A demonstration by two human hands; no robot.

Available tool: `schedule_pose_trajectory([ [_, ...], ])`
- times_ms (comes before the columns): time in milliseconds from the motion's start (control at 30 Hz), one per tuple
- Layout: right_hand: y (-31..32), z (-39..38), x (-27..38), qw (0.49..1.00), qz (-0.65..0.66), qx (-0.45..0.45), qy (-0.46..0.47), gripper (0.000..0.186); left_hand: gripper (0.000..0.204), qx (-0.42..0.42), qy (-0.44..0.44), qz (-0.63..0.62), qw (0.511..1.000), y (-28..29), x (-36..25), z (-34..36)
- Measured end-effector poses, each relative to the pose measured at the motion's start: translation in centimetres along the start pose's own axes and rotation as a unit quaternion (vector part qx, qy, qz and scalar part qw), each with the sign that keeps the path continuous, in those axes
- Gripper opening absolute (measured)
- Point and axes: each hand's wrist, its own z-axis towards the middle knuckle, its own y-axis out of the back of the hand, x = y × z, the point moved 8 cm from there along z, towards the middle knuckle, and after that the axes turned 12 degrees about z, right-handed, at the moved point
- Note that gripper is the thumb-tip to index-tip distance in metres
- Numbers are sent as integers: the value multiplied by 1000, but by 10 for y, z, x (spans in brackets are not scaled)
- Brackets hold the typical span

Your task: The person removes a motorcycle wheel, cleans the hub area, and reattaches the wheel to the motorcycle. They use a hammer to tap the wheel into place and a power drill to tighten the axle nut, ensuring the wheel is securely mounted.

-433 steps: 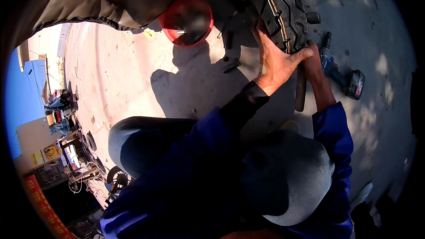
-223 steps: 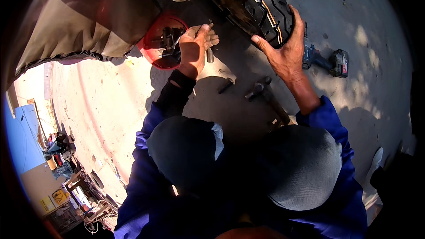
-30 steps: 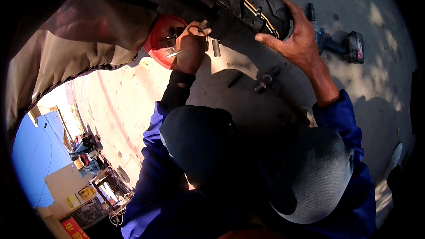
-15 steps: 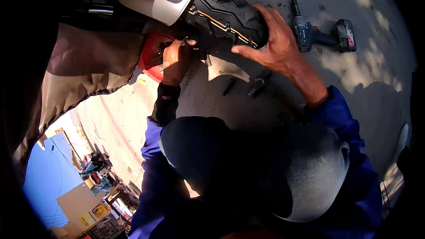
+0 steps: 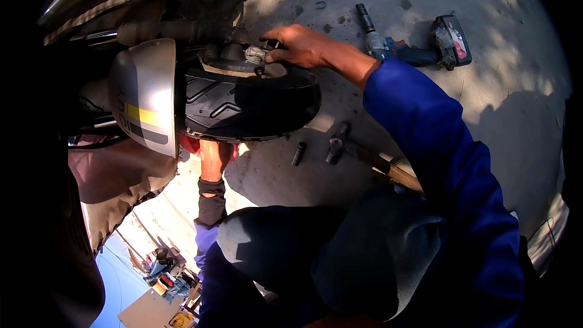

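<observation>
A black motorcycle tyre (image 5: 261,104) stands below a silver mudguard (image 5: 143,94) with a yellow and a dark stripe. Over the far side of the wheel reaches my right hand (image 5: 297,47), its fingers bent round something at the hub that I cannot make out. Its thumb rests against a pale, coiled-looking piece (image 5: 255,54) beside the dark hub (image 5: 232,54). My left hand (image 5: 214,157) is on the near side of the wheel, by a red round thing (image 5: 189,144). The tyre hides its fingers.
A cordless impact wrench (image 5: 401,51) with a socket lies on the concrete at the far right. Nearer lie a hammer (image 5: 337,146) with a wooden handle and a small dark socket (image 5: 299,153). A fork tube (image 5: 155,32) and brown cover (image 5: 127,167) flank the mudguard.
My right hand has left the tyre tread and gone over to the hub on the far side. My left hand is now partly behind the tyre. The whole view has shifted.
</observation>
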Motion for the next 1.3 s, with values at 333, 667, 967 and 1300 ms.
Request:
schedule_pose_trajectory([
  [333, -20, 26, 0, 992, 31, 6, 120, 33, 38, 74, -46, 166, 982, -22, 40, -82],
  [667, -21, 33, -31, 927, 328, 51, -173, 48, 34, 136, -60, 181, 972, 25, 4, -128],
  [967, -34, 47, -29, 947, 303, 18, -107, 51, 30, 125, -169, 405, 890, -8, -14, -95],
  [1300, -23, 52, -9, 991, -84, 84, 60, 42, 20, 171, 199, -340, 903, 12, -13, 16],
])
